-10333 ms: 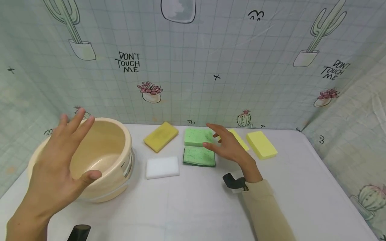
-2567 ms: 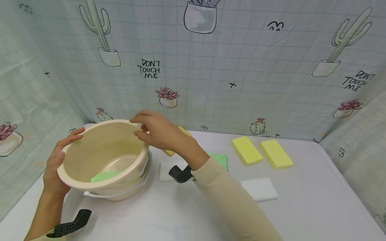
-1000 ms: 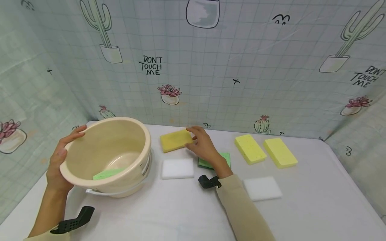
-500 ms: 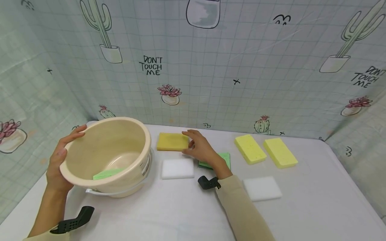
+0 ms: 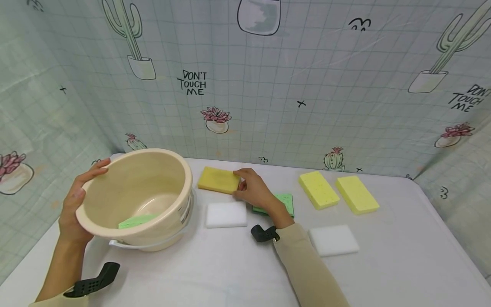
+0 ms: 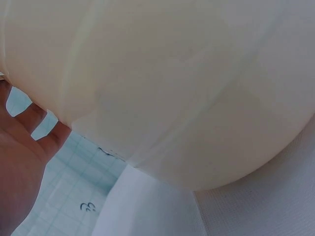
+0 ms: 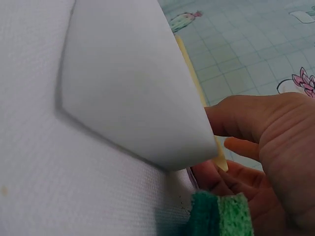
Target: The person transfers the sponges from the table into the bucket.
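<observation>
My left hand (image 5: pixel 74 204) grips the left rim of a tilted beige bucket (image 5: pixel 161 179); its wall (image 6: pixel 172 83) fills the left wrist view, my fingers (image 6: pixel 34 128) at its edge. A light green sponge (image 5: pixel 136 221) lies inside on the bottom. My right hand (image 5: pixel 253 189) pinches the right end of a dark yellow sponge (image 5: pixel 218 180), its edge (image 7: pixel 197 93) showing in the right wrist view behind a white sponge (image 7: pixel 128 83). That white sponge (image 5: pixel 226 214) lies just in front. A green sponge (image 5: pixel 285 202) lies partly hidden under my right wrist, also close to the right wrist camera (image 7: pixel 221 214).
Two light yellow sponges (image 5: pixel 318 189) (image 5: pixel 357 194) lie at the back right of the white table (image 5: pixel 402 264). Another white sponge (image 5: pixel 333 240) lies front right. A cactus-print cloth (image 5: pixel 268 85) walls the table at the back and both sides.
My right hand has gone from the bucket's rim to the dark yellow sponge, turned it and closed its fingers on the right end. The bucket and my left hand stayed put.
</observation>
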The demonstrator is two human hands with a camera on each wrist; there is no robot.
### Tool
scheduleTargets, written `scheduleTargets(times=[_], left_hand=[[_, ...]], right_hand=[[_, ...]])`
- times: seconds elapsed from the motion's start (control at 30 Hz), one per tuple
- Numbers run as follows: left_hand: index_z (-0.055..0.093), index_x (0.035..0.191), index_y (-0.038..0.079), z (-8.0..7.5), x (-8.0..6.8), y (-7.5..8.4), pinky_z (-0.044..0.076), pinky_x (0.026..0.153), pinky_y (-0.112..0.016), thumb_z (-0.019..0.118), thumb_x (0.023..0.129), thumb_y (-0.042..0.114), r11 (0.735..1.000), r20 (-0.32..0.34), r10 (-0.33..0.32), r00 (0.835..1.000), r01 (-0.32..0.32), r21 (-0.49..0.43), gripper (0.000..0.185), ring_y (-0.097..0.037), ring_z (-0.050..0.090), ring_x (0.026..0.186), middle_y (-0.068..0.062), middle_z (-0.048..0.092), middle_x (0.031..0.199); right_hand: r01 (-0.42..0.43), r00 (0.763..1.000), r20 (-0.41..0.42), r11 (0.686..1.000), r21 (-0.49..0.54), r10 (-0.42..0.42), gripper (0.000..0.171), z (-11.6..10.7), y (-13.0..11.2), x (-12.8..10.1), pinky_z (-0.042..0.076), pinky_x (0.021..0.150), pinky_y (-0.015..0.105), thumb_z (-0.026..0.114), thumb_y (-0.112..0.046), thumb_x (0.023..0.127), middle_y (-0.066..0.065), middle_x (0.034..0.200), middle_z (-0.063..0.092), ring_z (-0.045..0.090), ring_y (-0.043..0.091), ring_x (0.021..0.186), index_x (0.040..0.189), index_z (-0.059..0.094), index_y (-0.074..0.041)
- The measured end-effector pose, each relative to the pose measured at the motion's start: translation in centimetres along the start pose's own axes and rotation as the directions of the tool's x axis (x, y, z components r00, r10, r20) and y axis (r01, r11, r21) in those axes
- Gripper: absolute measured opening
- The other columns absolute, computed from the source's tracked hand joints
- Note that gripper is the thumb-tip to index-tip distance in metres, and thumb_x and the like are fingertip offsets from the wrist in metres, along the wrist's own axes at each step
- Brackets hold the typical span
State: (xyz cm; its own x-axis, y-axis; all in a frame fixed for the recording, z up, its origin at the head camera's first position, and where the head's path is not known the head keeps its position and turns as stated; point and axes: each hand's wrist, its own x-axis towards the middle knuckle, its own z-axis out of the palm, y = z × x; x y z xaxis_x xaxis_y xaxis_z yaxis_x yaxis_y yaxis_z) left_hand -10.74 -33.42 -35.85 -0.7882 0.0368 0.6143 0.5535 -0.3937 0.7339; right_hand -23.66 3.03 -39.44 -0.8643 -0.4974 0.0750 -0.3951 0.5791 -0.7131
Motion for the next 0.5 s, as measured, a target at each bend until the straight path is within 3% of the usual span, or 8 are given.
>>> scheduleTargets(times=[0.2,0.5], left_hand=[[0.041,0.134,-0.010,-0.02,-0.07,-0.06,0.035,0.103,-0.031,0.021,0.091,0.010,1.000,0.000,0.003,1.000,-0.003,0.005,0.052,-0.029,0.023,0.136,-0.018,0.018,0.151],[0.041,0.134,-0.010,0.07,-0.08,0.01,0.036,0.103,-0.030,0.021,0.092,0.011,1.000,-0.010,-0.002,1.000,0.002,0.017,0.051,-0.028,0.023,0.136,-0.018,0.018,0.151]], right_hand=[[-0.018,1.000,-0.011,1.000,0.023,0.018,0.063,0.09,-0.13,-0.09,0.048,0.070,0.023,0.076,-0.010,0.082,0.018,0.138,0.039,0.057,0.013,0.082,0.137,0.048,0.001],[-0.043,0.999,-0.023,0.999,-0.024,0.042,0.066,0.49,-0.08,-0.07,0.047,0.074,0.025,0.076,-0.017,0.082,0.018,0.141,0.035,0.055,0.012,0.084,0.138,0.046,0.002]])
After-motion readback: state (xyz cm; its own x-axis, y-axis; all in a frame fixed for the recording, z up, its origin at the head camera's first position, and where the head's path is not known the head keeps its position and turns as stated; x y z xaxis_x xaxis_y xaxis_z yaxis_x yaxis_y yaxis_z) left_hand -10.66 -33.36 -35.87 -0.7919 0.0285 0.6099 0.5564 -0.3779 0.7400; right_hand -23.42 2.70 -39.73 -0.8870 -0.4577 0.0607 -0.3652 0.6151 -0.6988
